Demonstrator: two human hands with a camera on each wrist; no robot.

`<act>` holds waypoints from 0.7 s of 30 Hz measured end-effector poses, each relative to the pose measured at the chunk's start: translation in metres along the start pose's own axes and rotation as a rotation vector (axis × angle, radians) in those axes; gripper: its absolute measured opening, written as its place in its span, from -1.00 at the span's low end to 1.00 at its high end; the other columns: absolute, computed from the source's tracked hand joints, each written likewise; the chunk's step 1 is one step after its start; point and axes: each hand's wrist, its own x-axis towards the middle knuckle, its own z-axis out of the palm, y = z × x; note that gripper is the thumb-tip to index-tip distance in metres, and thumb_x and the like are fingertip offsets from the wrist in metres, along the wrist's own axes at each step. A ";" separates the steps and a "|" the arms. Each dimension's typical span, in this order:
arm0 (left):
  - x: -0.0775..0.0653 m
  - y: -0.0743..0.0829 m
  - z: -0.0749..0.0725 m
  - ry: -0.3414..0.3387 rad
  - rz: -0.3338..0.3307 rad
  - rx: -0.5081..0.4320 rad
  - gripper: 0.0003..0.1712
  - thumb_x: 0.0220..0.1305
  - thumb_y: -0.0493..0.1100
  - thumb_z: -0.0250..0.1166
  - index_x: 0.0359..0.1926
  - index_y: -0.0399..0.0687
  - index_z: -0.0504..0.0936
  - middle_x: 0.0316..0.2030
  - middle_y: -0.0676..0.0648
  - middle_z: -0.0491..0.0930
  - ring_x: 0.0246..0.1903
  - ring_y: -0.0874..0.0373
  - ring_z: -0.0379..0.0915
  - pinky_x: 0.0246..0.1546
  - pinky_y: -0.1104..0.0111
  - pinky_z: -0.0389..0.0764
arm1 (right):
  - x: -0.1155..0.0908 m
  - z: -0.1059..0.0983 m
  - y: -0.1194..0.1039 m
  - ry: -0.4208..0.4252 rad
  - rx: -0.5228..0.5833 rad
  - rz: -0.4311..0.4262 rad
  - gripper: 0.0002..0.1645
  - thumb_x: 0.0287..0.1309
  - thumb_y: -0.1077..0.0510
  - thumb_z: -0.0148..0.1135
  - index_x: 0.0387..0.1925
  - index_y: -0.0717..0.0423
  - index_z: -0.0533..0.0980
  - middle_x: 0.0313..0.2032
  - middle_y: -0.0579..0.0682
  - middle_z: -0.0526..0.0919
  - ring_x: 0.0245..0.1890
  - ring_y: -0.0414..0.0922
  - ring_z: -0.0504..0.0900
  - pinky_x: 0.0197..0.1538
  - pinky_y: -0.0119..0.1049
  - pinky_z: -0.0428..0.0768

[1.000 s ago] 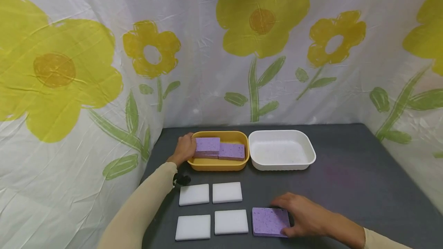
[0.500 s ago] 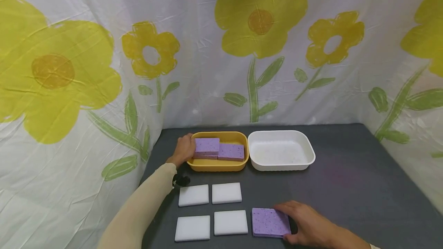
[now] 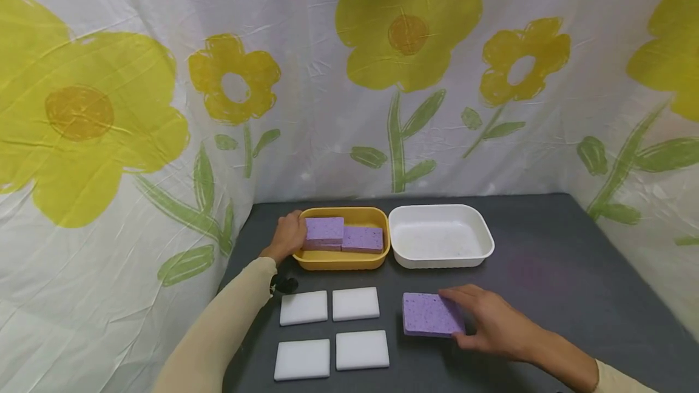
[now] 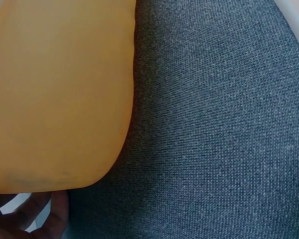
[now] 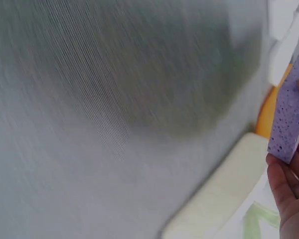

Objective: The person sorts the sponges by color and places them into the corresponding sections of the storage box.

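A purple sponge (image 3: 432,315) is pinched between the thumb and fingers of my right hand (image 3: 491,323), raised off the dark tabletop. The right wrist view shows the same sponge (image 5: 289,112) on edge, with fingers (image 5: 284,186) at its lower end. My left hand (image 3: 288,235) grips the left end of a yellow plastic tub (image 3: 344,264). Several purple sponges (image 3: 363,239) lie inside that tub, one stacked on another at the left. In the left wrist view the tub's wall (image 4: 60,99) fills the left side, with curled fingers (image 4: 57,214) at its end.
A white tub (image 3: 442,262) stands right beside the yellow one, with no sponge in it. Several white rectangular pads (image 3: 362,350) lie in two rows in front of the tubs. A flower-printed curtain (image 3: 322,156) hangs behind the dark table (image 3: 535,247).
My right hand has lifted the purple sponge off the table and moved it forward, away from beside the front row of white pads. The left hand stays on the yellow tub.
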 end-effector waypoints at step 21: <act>0.000 -0.003 0.001 0.022 0.029 -0.012 -0.41 0.76 -0.06 -0.13 0.54 -0.33 0.39 0.33 -0.36 0.61 0.24 -0.20 0.64 0.32 -0.15 0.63 | 0.096 -0.040 0.037 -0.125 -0.023 0.051 -0.25 0.09 0.11 0.62 0.30 0.29 0.62 0.17 0.12 0.78 0.19 0.10 0.75 0.25 0.12 0.69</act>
